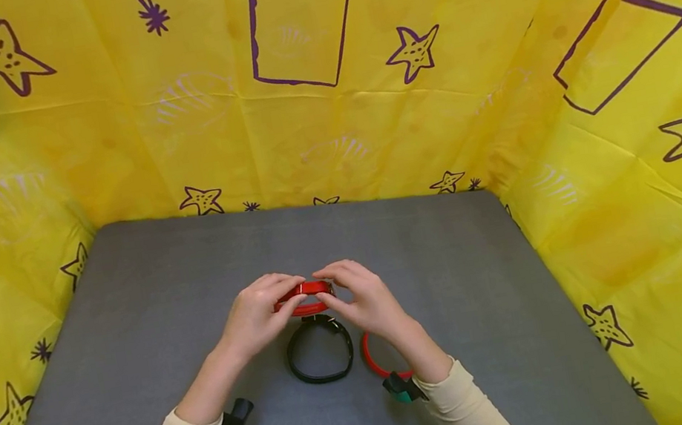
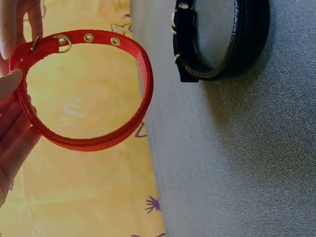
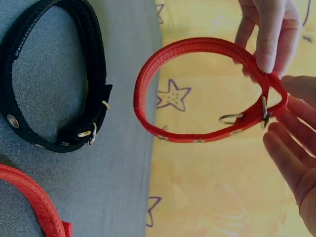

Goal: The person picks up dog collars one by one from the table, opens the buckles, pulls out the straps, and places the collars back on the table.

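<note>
A red collar (image 1: 308,309) with a metal buckle, a ring and eyelets is held up above the table, forming a loop. My left hand (image 1: 256,313) pinches its strap on the left side. On the buckle side, my right hand (image 1: 365,298) holds the strap between thumb and fingers. In the right wrist view the red collar (image 3: 190,45) shows its strap passing through the buckle, with the tip folded near my fingers. Below the hands lies a buckled black collar (image 1: 324,378). A second red collar (image 1: 375,365) lies partly hidden beneath my right forearm.
The grey table (image 1: 145,298) spreads under the hands. Yellow cloth (image 1: 201,145) with purple drawings surrounds its back and sides. Dark straps (image 1: 236,416) hang at both wrists.
</note>
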`<state>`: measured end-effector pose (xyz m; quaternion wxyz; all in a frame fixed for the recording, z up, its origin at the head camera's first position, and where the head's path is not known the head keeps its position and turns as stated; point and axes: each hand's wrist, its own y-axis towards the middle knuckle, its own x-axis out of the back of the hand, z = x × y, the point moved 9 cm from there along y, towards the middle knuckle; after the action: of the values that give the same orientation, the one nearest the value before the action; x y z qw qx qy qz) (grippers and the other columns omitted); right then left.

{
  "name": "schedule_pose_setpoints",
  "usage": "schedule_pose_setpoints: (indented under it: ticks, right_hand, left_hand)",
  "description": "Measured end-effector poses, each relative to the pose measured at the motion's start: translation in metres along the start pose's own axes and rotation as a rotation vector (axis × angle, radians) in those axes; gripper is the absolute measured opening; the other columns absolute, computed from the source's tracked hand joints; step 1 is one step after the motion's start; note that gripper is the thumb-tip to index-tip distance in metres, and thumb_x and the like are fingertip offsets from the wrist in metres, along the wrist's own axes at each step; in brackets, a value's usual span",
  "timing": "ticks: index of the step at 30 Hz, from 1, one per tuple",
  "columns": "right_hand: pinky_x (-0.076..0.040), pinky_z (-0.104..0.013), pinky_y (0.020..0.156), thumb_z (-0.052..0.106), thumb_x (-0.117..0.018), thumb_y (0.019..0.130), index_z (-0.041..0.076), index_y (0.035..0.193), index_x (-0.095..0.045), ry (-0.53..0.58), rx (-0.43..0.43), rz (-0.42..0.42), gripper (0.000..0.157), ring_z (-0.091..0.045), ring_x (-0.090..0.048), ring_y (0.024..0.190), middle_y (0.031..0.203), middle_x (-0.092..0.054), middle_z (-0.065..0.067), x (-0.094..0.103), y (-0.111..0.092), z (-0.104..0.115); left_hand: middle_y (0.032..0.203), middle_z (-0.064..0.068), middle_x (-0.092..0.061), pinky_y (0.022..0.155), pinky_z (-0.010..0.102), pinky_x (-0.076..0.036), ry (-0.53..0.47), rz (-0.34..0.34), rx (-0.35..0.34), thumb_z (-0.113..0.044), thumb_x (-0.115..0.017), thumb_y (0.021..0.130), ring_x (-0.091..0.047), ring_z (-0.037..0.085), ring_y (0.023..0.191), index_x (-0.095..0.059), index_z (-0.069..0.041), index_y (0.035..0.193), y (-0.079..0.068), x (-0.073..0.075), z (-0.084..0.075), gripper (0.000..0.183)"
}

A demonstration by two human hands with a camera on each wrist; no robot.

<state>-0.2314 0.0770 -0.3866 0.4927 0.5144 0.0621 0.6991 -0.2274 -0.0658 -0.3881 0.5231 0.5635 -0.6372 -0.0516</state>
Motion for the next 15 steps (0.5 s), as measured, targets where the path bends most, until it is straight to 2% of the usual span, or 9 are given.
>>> schedule_pose_setpoints:
  ticks: [3, 8, 15]
  right_hand:
    - [-0.051, -0.020, 0.080, 0.016, -0.078, 0.085, 0.008, 0.113, -0.069, -0.089, 0.041, 0.011, 0.030, -0.017, -0.058, 0.092, 0.109, -0.065, -0.001, -0.0033, 0.0016, 0.0062]
    - [-0.051, -0.018, 0.075, 0.014, -0.080, 0.083, 0.009, 0.108, -0.071, -0.147, 0.072, -0.006, 0.028, -0.012, -0.058, 0.088, 0.101, -0.068, 0.001, -0.0070, 0.0004, 0.0093]
    - [-0.051, -0.019, 0.080, 0.017, -0.077, 0.086, 0.009, 0.105, -0.073, -0.115, 0.067, -0.031, 0.021, -0.012, -0.061, 0.090, 0.099, -0.070, 0.002, -0.0050, -0.0014, 0.0076]
  left_hand:
    - [0.094, 0.006, -0.070, 0.071, 0.039, -0.057, 0.038, 0.002, -0.043, -0.009, -0.084, 0.075, -0.065, 0.021, 0.087, -0.074, -0.002, 0.103, 0.0003, -0.0009, -0.0051, 0.030]
    - [0.093, 0.006, -0.070, 0.070, 0.040, -0.057, 0.066, -0.009, -0.073, -0.007, -0.084, 0.075, -0.066, 0.022, 0.086, -0.074, -0.002, 0.102, -0.0011, -0.0012, -0.0100, 0.030]
    - [0.093, 0.005, -0.070, 0.071, 0.039, -0.057, 0.033, -0.014, -0.062, -0.007, -0.084, 0.075, -0.066, 0.020, 0.086, -0.074, -0.004, 0.104, -0.0025, -0.0015, -0.0090, 0.031]
